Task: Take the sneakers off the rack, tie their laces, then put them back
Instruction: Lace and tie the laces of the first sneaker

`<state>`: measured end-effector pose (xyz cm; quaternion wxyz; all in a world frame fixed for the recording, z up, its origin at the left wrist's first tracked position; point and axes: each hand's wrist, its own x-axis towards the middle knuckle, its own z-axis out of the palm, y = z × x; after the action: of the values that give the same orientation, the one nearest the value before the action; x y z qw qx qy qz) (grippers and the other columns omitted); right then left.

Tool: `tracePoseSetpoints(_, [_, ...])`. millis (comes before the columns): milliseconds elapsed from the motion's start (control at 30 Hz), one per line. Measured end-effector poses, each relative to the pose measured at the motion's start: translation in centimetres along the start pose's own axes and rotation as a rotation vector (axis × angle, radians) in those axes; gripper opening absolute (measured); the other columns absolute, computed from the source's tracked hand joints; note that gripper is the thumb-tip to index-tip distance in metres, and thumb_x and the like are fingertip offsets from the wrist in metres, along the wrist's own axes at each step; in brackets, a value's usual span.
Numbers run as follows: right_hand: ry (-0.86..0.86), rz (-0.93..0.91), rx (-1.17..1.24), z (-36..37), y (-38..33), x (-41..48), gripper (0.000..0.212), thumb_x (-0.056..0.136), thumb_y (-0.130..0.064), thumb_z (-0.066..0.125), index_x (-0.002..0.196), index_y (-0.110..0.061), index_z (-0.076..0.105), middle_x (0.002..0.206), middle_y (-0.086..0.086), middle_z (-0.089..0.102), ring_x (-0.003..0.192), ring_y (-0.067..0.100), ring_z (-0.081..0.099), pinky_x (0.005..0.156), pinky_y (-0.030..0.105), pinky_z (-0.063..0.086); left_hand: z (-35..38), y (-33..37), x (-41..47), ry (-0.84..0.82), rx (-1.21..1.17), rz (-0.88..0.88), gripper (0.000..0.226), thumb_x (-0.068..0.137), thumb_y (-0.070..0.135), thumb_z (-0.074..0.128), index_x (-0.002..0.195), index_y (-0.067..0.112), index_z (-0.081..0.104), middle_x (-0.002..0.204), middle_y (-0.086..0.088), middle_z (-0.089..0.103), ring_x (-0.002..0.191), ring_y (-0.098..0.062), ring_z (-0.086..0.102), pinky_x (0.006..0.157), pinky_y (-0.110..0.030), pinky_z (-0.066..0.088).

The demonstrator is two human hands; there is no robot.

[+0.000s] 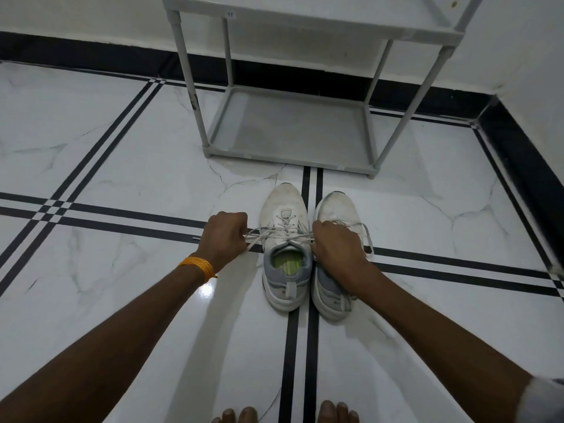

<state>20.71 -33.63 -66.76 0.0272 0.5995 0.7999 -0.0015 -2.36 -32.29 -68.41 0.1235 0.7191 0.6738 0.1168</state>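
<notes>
Two white sneakers [308, 248], grey heels, side by side on floor, toes toward grey rack [293, 123]. Left sneaker's laces [274, 235] stretched sideways; knot possibly unfinished.

Both arms reach forward, far from the body. The left hand [224, 236] is fisted. The right hand [337, 247] is clenched, knuckles up.

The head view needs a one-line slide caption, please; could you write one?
Both hands, left and right, pull the left sneaker's laces taut before the rack.
</notes>
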Motion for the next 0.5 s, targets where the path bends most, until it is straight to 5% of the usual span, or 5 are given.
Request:
tracePoseSetpoints(233, [-0.084, 0.214, 0.342, -1.1, 0.7, 0.7, 0.030, 0.092, -0.032, 0.048, 0.096, -0.006, 0.062, 0.095, 0.015, 0.068, 0.077, 0.027, 0.058, 0.063, 0.031, 0.039, -0.1, -0.1, 0.1, -0.005, 0.012, 0.027, 0.008, 0.074, 0.003, 0.069, 0.079, 0.007, 0.064, 0.074, -0.012, 0.069, 0.064, -0.022, 0.050, 0.059, -0.025, 0.031])
tracePoseSetpoints(400, [-0.051, 0.003, -0.089, -1.1, -0.2, -0.2, 0.023, 0.094, -0.011, 0.048, 0.115, -0.005, 0.054, 0.113, 0.015, 0.061, 0.099, 0.032, 0.063, 0.075, 0.038, 0.049, -0.4, -0.2, -0.1, -0.040, 0.094, 0.090, 0.008, 0.077, 0.006, 0.068, 0.079, 0.007, 0.060, 0.077, -0.013, 0.068, 0.066, -0.027, 0.054, 0.059, -0.029, 0.035])
tracePoseSetpoints(500, [-0.027, -0.068, -0.146, -0.8, -0.2, -0.9, 0.029, 0.083, -0.004, 0.063, 0.111, -0.004, 0.056, 0.101, 0.017, 0.065, 0.085, 0.035, 0.067, 0.066, 0.038, 0.050, -0.6, -0.3, -0.3, -0.023, 0.109, 0.129, 0.007, 0.080, 0.008, 0.064, 0.078, 0.007, 0.058, 0.077, -0.015, 0.067, 0.065, -0.030, 0.053, 0.058, -0.029, 0.031])
